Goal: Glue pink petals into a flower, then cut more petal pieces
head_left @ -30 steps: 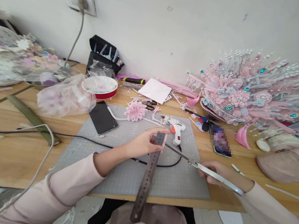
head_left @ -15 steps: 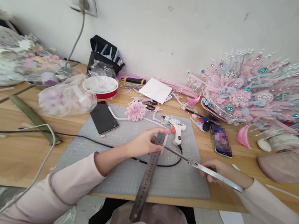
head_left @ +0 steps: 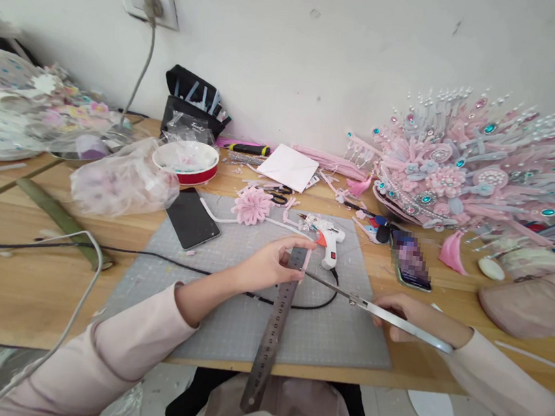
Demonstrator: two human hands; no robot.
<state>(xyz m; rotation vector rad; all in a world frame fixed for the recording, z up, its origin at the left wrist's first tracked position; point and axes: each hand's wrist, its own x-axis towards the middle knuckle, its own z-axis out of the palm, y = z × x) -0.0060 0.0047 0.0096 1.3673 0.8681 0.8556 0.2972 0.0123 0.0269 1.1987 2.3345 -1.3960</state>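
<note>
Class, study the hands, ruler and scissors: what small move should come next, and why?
Probably closing the scissors to snip the pink strip. The left hand pinches that strip against the top end of the steel ruler, and the blade tips, steered by the right hand, reach the strip.

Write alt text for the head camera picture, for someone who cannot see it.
A person's left hand holds a thin pink strip at the top of a steel ruler while the right hand holds long scissors, tips at the strip, over a grey cutting mat. A glue gun and a pink beaded headdress lie beyond.
</note>
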